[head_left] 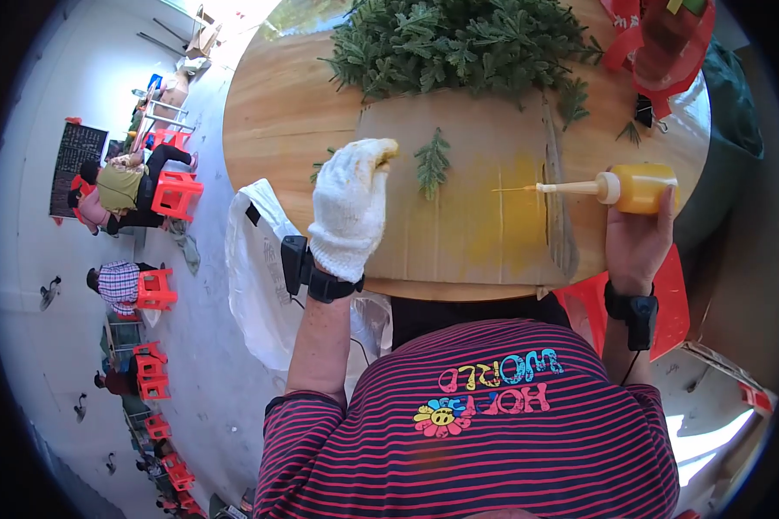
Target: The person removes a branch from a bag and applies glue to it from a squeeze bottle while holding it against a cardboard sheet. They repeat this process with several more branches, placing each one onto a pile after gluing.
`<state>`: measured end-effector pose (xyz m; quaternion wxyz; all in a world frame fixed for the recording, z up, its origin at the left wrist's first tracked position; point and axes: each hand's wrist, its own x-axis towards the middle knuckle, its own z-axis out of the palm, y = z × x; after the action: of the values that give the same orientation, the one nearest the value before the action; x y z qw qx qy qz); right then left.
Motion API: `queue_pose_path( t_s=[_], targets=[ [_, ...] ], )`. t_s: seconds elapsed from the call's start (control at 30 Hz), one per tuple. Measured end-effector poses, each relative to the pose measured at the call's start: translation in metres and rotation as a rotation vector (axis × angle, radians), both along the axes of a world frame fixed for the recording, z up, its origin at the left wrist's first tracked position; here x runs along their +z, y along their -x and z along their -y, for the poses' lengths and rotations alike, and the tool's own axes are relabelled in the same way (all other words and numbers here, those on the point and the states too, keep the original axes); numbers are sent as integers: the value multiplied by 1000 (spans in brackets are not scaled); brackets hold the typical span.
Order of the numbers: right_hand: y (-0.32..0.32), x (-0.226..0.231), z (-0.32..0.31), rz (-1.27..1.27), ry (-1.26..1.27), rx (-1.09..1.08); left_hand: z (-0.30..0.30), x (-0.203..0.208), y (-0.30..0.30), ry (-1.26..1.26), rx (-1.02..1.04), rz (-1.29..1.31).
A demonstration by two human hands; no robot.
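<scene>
My left hand (351, 203), in a white knitted glove with yellowed fingertips, hovers over the left part of a cardboard sheet (485, 216). Its fingers are closed together, and whether anything is pinched in them is hidden. To the right of the glove a small green fir-like sprig (433, 163) lies on the cardboard. Another bit of green (320, 164) peeks out behind the glove's left side. My bare right hand (639, 238) grips a squeeze bottle (645, 189) of yellow liquid, tipped on its side, its long thin nozzle pointing left over the yellow-stained cardboard.
A heap of green sprigs (459, 43) covers the far side of the round wooden table (268, 112). Red ribbon-like material (666, 60) and a black clip (643, 111) are at the far right. A white bag (255, 268) hangs at the left edge. People sit on red stools (178, 195) farther left.
</scene>
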<state>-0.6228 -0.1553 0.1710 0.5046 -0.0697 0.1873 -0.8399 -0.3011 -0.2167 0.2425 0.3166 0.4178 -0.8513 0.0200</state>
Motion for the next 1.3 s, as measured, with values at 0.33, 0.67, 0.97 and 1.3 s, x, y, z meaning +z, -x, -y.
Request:
queue_pose_path(
  t_s=[0.33,0.67,0.97,1.3],
  targets=[
    [0,4,-2,45,32,23,-8,-19,37,-133,-83,97],
    [0,2,-1,-10,3,-7,-22,-3,37,-116,-51,-66],
    [-7,8,-3,-128,-21,-29,-24,-22,52,-167,119,20],
    [-16,37,1,-504,70,-32,-22,-23,46,-223,53,29]
  ],
)
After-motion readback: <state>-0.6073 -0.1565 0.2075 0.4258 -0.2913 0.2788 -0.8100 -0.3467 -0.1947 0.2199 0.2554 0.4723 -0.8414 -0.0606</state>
